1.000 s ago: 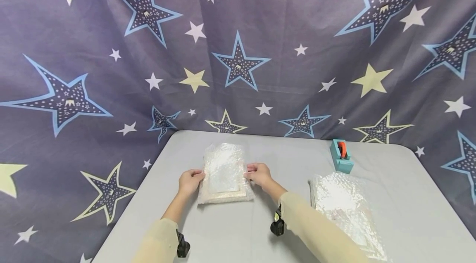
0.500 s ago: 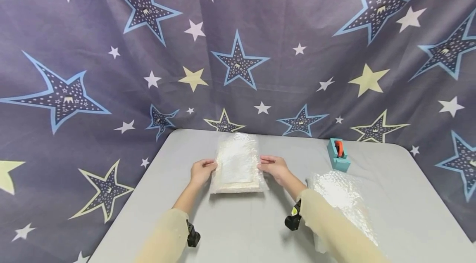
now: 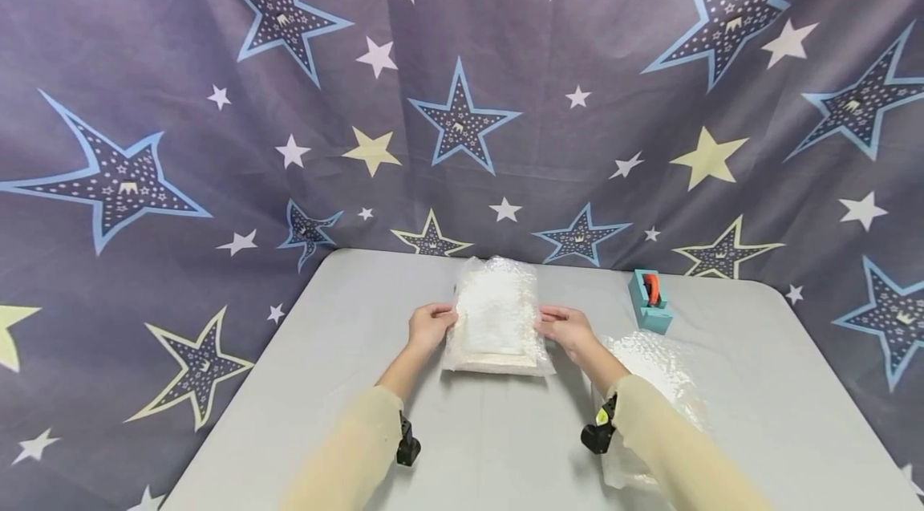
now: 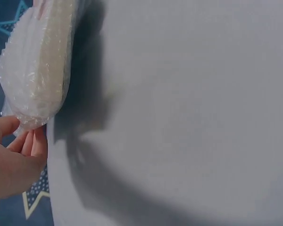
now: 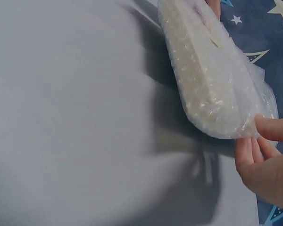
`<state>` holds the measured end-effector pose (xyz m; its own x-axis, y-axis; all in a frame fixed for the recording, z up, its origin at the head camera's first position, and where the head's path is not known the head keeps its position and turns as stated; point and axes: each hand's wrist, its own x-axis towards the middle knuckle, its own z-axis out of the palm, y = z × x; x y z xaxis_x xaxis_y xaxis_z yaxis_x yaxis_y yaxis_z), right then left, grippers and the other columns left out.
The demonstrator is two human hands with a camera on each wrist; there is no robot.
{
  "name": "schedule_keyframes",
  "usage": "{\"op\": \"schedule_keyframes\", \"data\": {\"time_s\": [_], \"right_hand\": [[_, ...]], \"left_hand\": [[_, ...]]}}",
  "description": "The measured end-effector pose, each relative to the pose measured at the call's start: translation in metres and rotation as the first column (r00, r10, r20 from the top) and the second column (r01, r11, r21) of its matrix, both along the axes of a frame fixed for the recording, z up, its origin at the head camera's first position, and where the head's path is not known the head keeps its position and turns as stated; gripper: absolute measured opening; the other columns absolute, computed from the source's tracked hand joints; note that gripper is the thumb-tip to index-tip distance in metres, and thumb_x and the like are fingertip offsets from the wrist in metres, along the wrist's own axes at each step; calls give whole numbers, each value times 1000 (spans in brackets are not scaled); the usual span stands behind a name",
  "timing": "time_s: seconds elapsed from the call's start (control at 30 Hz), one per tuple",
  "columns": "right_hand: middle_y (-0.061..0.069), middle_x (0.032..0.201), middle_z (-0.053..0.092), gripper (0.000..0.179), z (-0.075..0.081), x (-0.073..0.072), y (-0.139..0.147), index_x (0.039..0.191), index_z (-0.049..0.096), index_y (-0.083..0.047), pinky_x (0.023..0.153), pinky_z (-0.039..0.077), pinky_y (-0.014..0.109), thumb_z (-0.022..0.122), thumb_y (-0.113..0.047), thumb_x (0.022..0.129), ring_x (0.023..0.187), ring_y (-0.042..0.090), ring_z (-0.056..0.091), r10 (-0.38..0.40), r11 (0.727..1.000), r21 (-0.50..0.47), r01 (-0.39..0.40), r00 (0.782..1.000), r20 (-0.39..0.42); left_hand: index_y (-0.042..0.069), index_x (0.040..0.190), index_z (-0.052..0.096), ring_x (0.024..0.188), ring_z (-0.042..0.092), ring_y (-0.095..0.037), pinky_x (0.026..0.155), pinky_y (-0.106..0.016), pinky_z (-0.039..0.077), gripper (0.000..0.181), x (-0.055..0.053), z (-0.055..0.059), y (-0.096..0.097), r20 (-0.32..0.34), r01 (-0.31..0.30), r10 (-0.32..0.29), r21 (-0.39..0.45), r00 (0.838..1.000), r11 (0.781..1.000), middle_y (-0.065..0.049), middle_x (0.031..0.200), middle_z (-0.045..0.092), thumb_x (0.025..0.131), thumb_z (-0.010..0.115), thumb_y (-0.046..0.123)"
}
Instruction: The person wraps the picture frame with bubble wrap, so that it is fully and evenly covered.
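Observation:
Between both hands is a flat rectangular frame-like item wrapped in bubble wrap, held above the table with its shadow below it. My left hand pinches its left edge, thumb on top and fingers beneath, as the left wrist view shows with that hand at the wrap's corner. On the opposite edge my right hand pinches the wrap the same way; in the right wrist view its thumb and fingers close on the loose plastic. The wrapped item's pale thick side shows through the clear bubbles.
A second sheet of bubble wrap lies at the right, partly under the right sleeve. Behind it stands a teal tape dispenser with an orange roll. The grey table meets a star-patterned curtain at its back edge.
Both hands have carried the wrapped item to the right and slightly farther back, lifting it off the table. The second sheet of bubble wrap is now more covered by the right sleeve.

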<state>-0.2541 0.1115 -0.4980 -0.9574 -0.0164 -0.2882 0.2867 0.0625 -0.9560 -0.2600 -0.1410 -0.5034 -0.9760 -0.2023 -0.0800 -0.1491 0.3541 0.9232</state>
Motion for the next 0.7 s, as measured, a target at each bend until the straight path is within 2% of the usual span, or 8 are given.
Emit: {"op": "schedule_keyframes", "data": {"time_s": [0.23, 0.43, 0.57, 0.7], "right_hand": [[33, 136, 50, 48, -2, 5, 6, 133, 47, 14, 79, 57, 16, 61, 3, 88, 90, 7, 62, -3, 998, 62, 1, 1000, 31], [35, 135, 50, 47, -12, 9, 9, 132, 47, 15, 79, 58, 18, 60, 5, 88, 89, 9, 63, -14, 998, 59, 11, 999, 51], [34, 133, 53, 46, -16, 10, 9, 130, 49, 15, 76, 56, 17, 61, 4, 87, 92, 11, 64, -23, 996, 82, 20, 999, 35], [33, 131, 54, 49, -10, 10, 10, 131, 47, 16, 77, 56, 18, 61, 1, 86, 95, 16, 65, -7, 990, 140, 4, 1000, 19]], "left_hand": [[-3, 108, 69, 85, 69, -19, 72, -26, 59, 26, -1, -14, 9, 11, 9, -9, -6, 1000, 1000, -19, 102, 72, 86, 67, 10], [-2, 108, 70, 83, 68, -17, 71, -26, 59, 24, 1, -21, 13, 20, 28, -27, -25, 999, 999, -17, 100, 71, 87, 67, 11], [-2, 109, 69, 82, 67, -16, 72, -25, 59, 24, 1, -22, 14, 20, 44, -43, -24, 999, 999, -17, 101, 71, 88, 66, 11], [-2, 111, 67, 87, 68, -21, 74, -27, 59, 25, -2, -19, 13, 2, 70, -70, -52, 998, 996, -17, 103, 71, 90, 63, 11]]}}
